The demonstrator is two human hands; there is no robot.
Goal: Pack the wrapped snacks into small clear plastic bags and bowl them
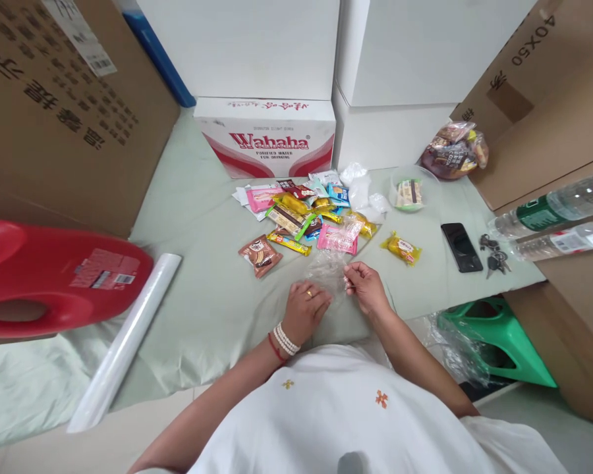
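A thin clear plastic bag [329,271] lies crumpled on the green cloth in front of me. My right hand [368,288] pinches its right edge between thumb and fingertips. At the bag's near left side, my left hand [306,309] is palm down with its fingers curled on the plastic; the thumb is mostly hidden. Just beyond is a pile of wrapped snacks, with a pink packet [337,238] closest to the bag. A brown packet [259,255] lies to the left, and a yellow-wrapped snack [401,248] sits apart on the right.
Behind the snacks stands a Wahaha carton [277,141]. To the right are a clear round tub [427,181], a phone [461,247], keys [495,255] and a plastic bottle [558,205]. A red jug [113,263] and a white roll [128,339] lie left.
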